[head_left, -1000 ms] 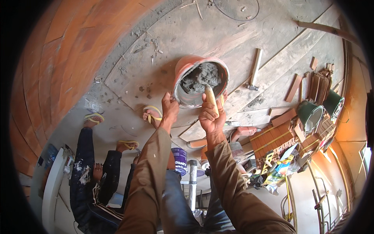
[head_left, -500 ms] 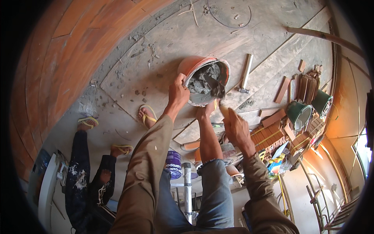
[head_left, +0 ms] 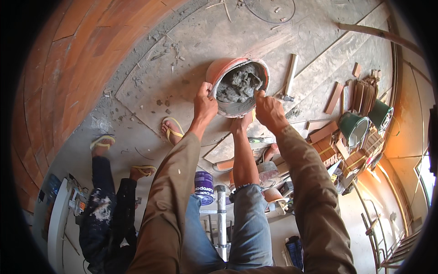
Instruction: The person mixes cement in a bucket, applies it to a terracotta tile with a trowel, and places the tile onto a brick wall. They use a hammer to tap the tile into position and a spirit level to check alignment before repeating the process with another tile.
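Note:
A red bucket (head_left: 216, 68) with a dirty rim holds lumpy wet grey mortar (head_left: 238, 84). My left hand (head_left: 205, 107) is closed on the bucket's left rim. At the opposite side, my right hand (head_left: 270, 109) is closed with its knuckles up, beside the rim; what lies inside its fingers is hidden. Below the bucket are my sandalled feet, the left (head_left: 172, 130) and the right (head_left: 244, 123).
A co-worker's legs (head_left: 100, 205) lie at lower left. A hammer (head_left: 292, 77) rests on a board right of the bucket. Tile stacks (head_left: 362, 98), green buckets (head_left: 352, 128), a purple pail (head_left: 203, 187), a pole (head_left: 378, 34) and metal scaffolding (head_left: 221, 219) are around me.
The bucket has shifted slightly upward in view. My left hand moved up along its rim. The trowel, earlier in my right hand, is out of sight; that hand is back at the rim.

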Demonstrator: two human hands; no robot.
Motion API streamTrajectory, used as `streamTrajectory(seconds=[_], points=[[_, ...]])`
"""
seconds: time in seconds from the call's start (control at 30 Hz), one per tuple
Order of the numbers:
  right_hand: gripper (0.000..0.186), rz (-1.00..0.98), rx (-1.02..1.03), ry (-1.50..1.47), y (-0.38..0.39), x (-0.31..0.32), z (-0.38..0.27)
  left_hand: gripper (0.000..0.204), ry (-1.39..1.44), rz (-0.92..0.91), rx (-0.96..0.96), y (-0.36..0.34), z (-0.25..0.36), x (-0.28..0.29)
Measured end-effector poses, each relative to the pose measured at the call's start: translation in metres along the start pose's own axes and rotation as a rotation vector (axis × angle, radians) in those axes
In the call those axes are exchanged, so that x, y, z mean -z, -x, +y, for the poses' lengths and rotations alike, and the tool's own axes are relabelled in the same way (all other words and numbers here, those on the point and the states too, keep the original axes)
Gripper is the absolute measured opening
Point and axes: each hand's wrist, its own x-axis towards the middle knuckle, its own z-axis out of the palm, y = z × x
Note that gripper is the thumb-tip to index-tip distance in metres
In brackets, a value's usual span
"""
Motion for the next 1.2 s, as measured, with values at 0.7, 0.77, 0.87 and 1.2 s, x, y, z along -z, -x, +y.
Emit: streamTrajectory(seconds=[0.7, 0.77, 0.87, 1.2], points=[[0.028, -0.485, -0.414, -1.558, 0.021, -0.049, -0.053, 0.013, 0.395, 0.013, 0.368, 0.03, -0.074, 0.024], [0.025, -0.452, -0.526, -1.813, 0.025, -0.066, -0.057, 0.025, 0.44, -0.028, 0.485, 0.039, -0.067, 0.019], [0.032, -0.417, -0.77, -2.203, 0.024, -0.069, -0.071, 0.025, 0.525, 0.032, 0.575, 0.045, -0.06, 0.02], [0.053, -0.435, -0.632, -3.213, 0.066, -0.03, -0.058, 0.02, 0.373, 0.058, 0.515, 0.039, -0.074, 0.034]])
